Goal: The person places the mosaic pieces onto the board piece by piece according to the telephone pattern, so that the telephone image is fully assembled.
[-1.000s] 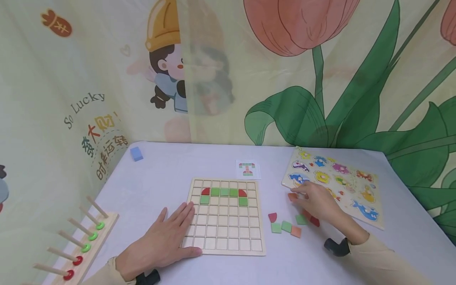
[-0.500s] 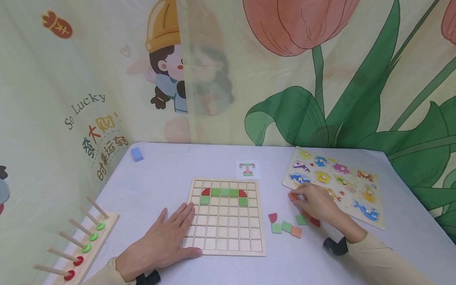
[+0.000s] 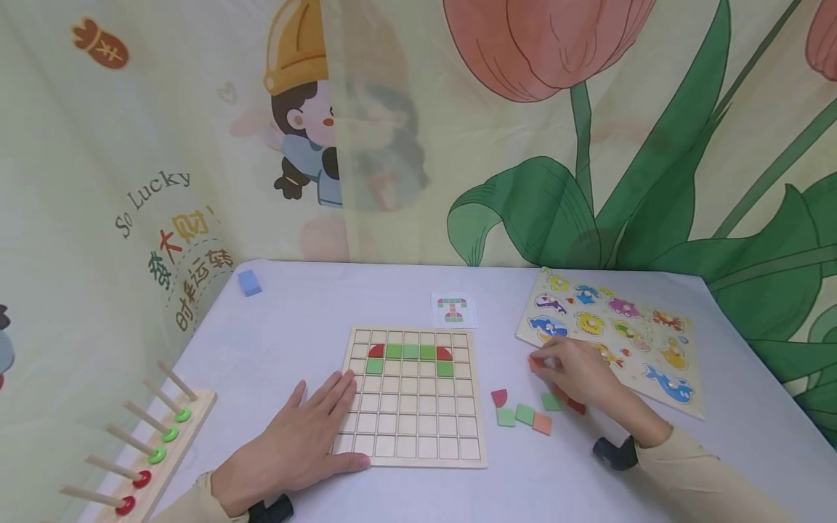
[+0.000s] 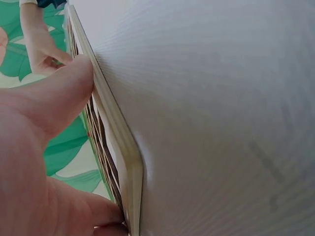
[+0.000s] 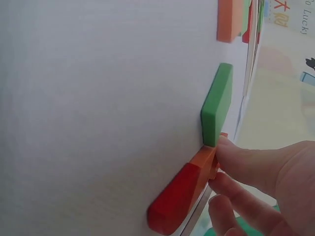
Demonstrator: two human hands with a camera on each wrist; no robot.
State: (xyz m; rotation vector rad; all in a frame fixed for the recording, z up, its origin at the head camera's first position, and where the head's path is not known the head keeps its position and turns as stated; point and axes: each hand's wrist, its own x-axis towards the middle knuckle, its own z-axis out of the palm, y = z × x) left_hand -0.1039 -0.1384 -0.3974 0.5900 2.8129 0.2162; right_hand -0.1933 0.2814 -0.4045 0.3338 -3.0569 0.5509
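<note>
My left hand point(image 3: 294, 436) lies flat over the left edge of a wooden grid board point(image 3: 412, 444), fingers spread and thumb at the front edge. Red and green tiles point(image 3: 410, 351) form an arch in the board's upper rows. At the right, my right hand point(image 3: 582, 370) pinches an orange square tile point(image 3: 534, 365) between thumb and fingertips, close over the table beside the animal puzzle. In the right wrist view the thumb point(image 5: 246, 162) partly hides that tile. A green tile point(image 5: 217, 103) and a red rounded tile point(image 5: 173, 201) lie close by.
Several loose tiles point(image 3: 524, 415) lie right of the board. A pattern card point(image 3: 453, 311) sits behind it. An animal puzzle point(image 3: 692, 356) is at the right, a peg rack with rings point(image 3: 173, 465) at the left, and a blue block point(image 3: 249, 283) at the far left corner.
The right fingertips have closed on the orange tile, which showed beside them a second ago. My left hand stays in place on the board.
</note>
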